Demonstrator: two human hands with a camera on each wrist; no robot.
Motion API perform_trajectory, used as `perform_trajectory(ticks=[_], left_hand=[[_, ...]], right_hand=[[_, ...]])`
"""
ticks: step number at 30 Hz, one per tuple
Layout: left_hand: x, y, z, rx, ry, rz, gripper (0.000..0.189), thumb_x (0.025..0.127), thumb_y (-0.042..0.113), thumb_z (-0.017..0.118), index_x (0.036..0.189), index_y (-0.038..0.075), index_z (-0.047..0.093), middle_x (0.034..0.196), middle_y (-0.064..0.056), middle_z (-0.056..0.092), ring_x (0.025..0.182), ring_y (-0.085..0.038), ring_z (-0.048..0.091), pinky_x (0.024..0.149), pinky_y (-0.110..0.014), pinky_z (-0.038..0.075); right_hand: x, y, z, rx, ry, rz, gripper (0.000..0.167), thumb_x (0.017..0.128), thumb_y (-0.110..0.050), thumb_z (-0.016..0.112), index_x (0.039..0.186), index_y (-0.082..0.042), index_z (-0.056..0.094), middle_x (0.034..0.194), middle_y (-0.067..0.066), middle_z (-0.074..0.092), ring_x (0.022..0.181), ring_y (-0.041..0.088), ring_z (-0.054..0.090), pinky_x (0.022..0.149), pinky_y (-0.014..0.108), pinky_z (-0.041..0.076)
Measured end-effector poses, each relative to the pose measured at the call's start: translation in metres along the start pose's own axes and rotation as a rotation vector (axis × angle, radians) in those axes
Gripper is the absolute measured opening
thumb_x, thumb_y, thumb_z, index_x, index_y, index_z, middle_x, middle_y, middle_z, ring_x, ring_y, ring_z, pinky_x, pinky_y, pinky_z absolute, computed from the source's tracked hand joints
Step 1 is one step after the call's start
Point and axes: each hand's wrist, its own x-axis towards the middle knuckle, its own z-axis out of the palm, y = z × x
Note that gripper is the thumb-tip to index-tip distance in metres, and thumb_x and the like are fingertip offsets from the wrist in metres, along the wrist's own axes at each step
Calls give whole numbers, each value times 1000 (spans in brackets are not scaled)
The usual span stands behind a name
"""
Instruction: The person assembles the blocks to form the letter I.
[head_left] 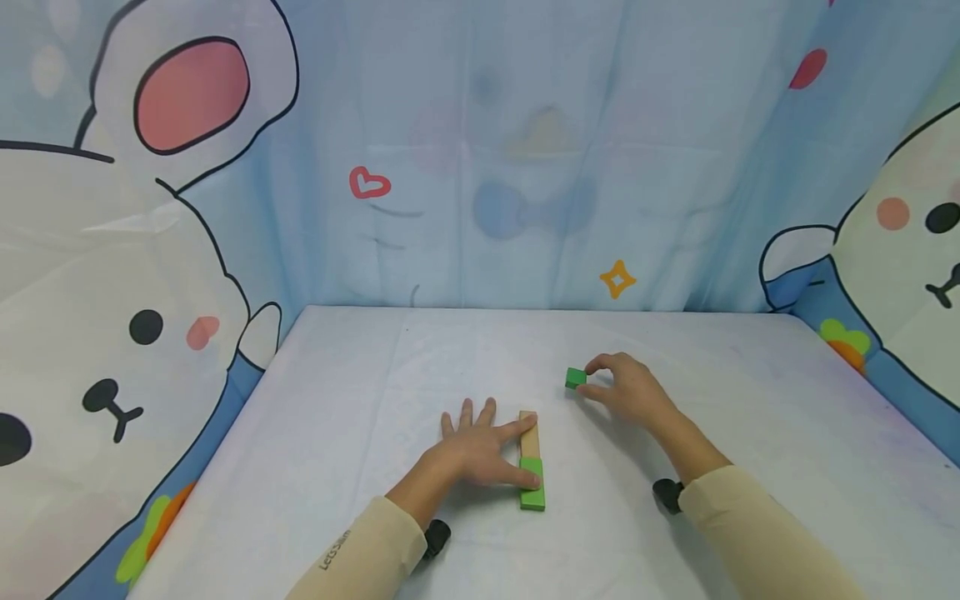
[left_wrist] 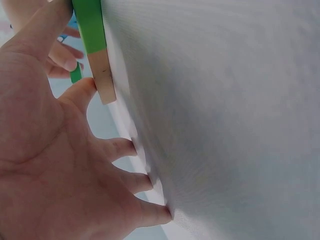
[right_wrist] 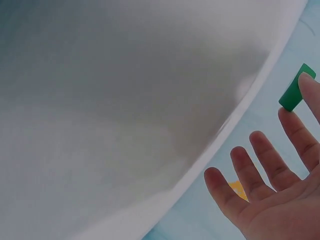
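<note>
In the head view my left hand (head_left: 476, 454) lies with fingers spread beside a short row of blocks. Its thumb touches a bright green block (head_left: 532, 500), and the index finger touches a plain wooden block (head_left: 529, 442). These two blocks line up end to end, as the left wrist view also shows with the green block (left_wrist: 90, 25) against the wooden block (left_wrist: 102, 77). Farther off and to the right, my right hand (head_left: 628, 390) pinches a small darker green block (head_left: 575, 378) between thumb and index finger. The right wrist view shows this block (right_wrist: 295, 90) held off the table, other fingers extended.
A white cloth covers the table (head_left: 750, 400). Behind it hangs a light blue curtain (head_left: 420, 100) printed with cartoon animals, a heart and a star. Black wrist devices (head_left: 437, 537) sit at both beige sleeves (head_left: 765, 525).
</note>
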Motion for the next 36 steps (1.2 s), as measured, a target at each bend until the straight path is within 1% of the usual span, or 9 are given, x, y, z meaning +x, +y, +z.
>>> perform_trajectory(ticks=[5,11,20,29,36], left_hand=[[-2,2,-1,4,16,3,88,83,72,70,159,52,30,175,-13,9,160,-44,-1,123,-70,1],[-3,2,-1,19,17,-7,88,83,74,69,159,53,30,175,-13,10,160,-45,0,123,-71,2],[-2,1,0,20,15,-9,88,82,75,69,158,55,29,175,-14,10,160,-45,0,123,-71,2],[-1,1,1,19,17,-3,88,82,75,69,158,55,29,175,-14,10,160,-46,0,122,-71,3],[-2,0,1,12,19,4,88,82,75,68,158,55,28,175,-14,9,160,-46,-2,122,-72,1]], right_hand=[[0,-9,2,8,-9,-31,40,96,-29,73,126,-4,67,141,27,58,135,47,50,110,64,43],[0,-16,5,6,-3,-68,39,96,-29,74,125,-4,68,140,26,60,135,47,51,110,64,43],[3,-27,11,1,-35,-57,38,95,-29,75,125,-6,68,142,25,58,137,47,50,111,63,43],[3,-36,15,-4,-26,-111,37,94,-29,77,122,-6,70,139,25,61,134,46,53,109,62,44],[9,-44,20,-1,-38,-120,36,94,-30,76,121,-7,70,138,23,62,133,45,54,109,61,45]])
